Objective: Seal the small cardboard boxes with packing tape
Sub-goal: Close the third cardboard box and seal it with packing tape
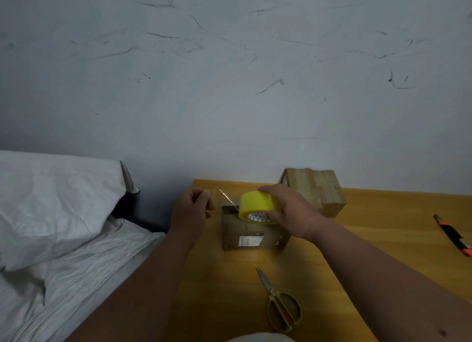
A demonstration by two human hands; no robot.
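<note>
The right hand (288, 211) fingers are gripping the tape roll (258, 206) over the box (252, 235); the left hand (192, 209) fingers are pinching the drawn strip (224, 196). Nothing is stuck yet; a taped box (316, 191) is sitting beyond.

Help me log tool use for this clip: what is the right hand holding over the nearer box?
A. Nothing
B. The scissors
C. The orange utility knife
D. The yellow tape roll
D: the right hand grips the yellow tape roll above the nearer box; the scissors and orange utility knife lie untouched on the table.
</note>
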